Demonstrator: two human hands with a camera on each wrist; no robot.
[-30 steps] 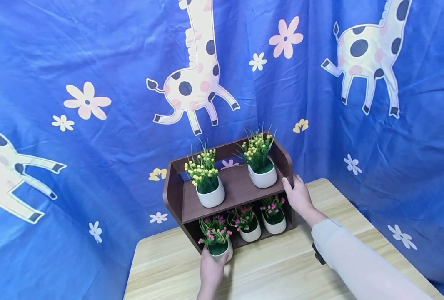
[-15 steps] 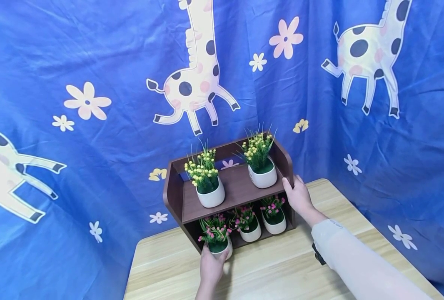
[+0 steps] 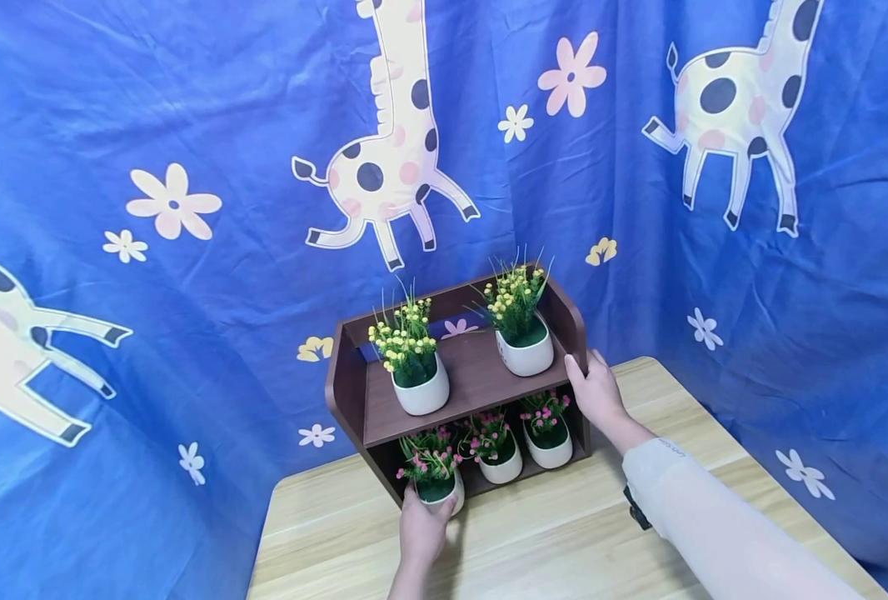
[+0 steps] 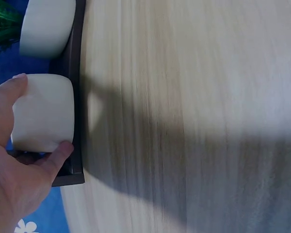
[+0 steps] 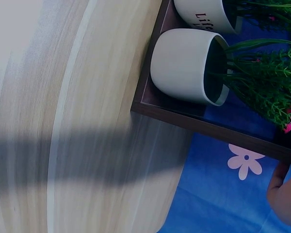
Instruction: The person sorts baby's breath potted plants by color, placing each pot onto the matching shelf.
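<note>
My left hand [image 3: 423, 532] grips a white flowerpot [image 4: 44, 112] of pink flowers at the left end of the lower level of a dark brown two-tier shelf [image 3: 474, 371]. In the left wrist view, thumb and fingers hold that pot from two sides, just over the shelf's front edge. My right hand [image 3: 598, 392] holds the shelf's right side panel, the thumb on its front edge; its other fingers are mostly hidden behind the panel. Beside the held pot stand a middle pink-flower pot [image 3: 502, 469] and a right pink-flower pot [image 5: 186, 65].
Two white pots of yellow flowers, a left one [image 3: 423, 393] and a right one [image 3: 528, 358], stand on the upper tier. The shelf rests on a light wooden table [image 3: 556, 533]. A blue curtain [image 3: 241, 333] with giraffes and flowers hangs behind and at both sides.
My left hand has eased the pink-flower pot slightly back into the lower tier. The right hand and the shelf have kept their places.
</note>
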